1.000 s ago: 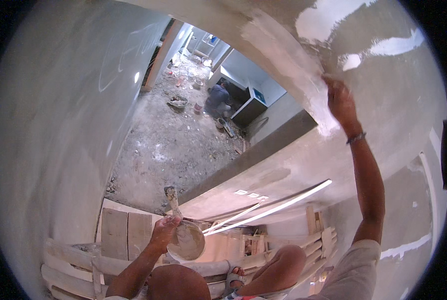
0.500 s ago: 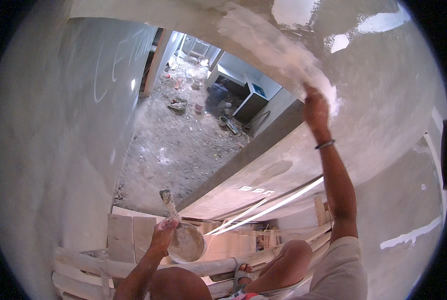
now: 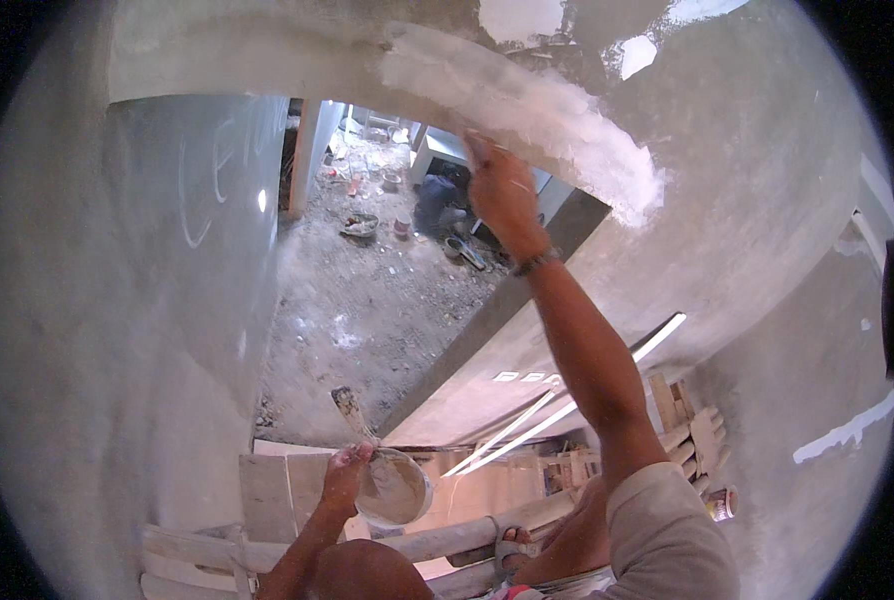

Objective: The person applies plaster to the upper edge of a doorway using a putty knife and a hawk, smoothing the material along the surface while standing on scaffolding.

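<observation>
Plaster work overhead: the right hand [image 3: 502, 190] has swept leftward along the underside of the beam since a second ago, when it was pressing at the far right end of the white band. Now it sits near the middle of that band, and the stretch of fresh white plaster [image 3: 557, 125] lies to its right, ending in a ragged edge by the grey wall. The fingers are pressed against the surface; whether a blade is tucked under the palm I cannot tell, so I can't say if that grip is closed on anything or simply flat.

Down low, the left hand [image 3: 345, 478] has hardly moved. Its grip is wrapped around the rim of a round bowl of wet mix [image 3: 395, 490], and a trowel [image 3: 351, 410] sticks up from between hand and bowl, blade caked grey. The bowl hangs over the pale wooden planks of the scaffold [image 3: 267, 490].

To my eye the shift means one pass of smoothing has run from the right end toward the doorway opening, leaving the grey concrete to the left of the hand not yet coated. Far below, the rubble-strewn floor [image 3: 367, 300] shows through the gap, with a crouching person [image 3: 437, 205] among scattered buckets.
</observation>
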The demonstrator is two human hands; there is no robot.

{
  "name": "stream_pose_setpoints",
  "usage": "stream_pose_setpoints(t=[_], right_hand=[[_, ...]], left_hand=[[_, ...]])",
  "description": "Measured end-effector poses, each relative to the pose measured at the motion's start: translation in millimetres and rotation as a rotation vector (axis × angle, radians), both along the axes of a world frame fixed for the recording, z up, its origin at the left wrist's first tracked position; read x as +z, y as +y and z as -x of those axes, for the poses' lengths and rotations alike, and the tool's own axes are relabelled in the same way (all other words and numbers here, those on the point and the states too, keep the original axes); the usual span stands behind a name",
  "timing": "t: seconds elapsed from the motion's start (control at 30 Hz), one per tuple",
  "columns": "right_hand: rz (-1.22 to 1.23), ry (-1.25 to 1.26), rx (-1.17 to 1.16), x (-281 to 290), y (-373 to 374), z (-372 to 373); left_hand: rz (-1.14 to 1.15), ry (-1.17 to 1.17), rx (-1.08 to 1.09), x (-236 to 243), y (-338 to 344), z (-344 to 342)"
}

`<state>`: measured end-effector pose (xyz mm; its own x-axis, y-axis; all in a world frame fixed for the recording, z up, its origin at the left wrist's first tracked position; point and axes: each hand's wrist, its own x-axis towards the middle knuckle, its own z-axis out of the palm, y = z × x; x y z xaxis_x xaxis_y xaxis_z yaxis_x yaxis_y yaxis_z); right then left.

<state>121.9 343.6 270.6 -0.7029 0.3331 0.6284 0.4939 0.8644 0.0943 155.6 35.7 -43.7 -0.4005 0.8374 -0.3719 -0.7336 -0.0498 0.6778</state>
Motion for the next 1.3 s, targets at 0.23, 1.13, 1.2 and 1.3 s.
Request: stream_pose_setpoints(t=[0.23,1.13,1.2,1.3], right_hand=[[-0.571,0.378,-0.019,76,78,-82],[-0.086,0.571,-0.05,46,-26,104],[-0.041,0.536,0.018,44,-50,126],[0.092,0.432,0.077,40,-71,144]], left_hand=[[0.034,-0.071,0.02,-18,-1,-2],[-0.04,-0.123,0.095,12,-28,17],[-0.037,-0.112,0.124,9,-26,16],[-0.035,-0.129,0.116,8,-23,15]])
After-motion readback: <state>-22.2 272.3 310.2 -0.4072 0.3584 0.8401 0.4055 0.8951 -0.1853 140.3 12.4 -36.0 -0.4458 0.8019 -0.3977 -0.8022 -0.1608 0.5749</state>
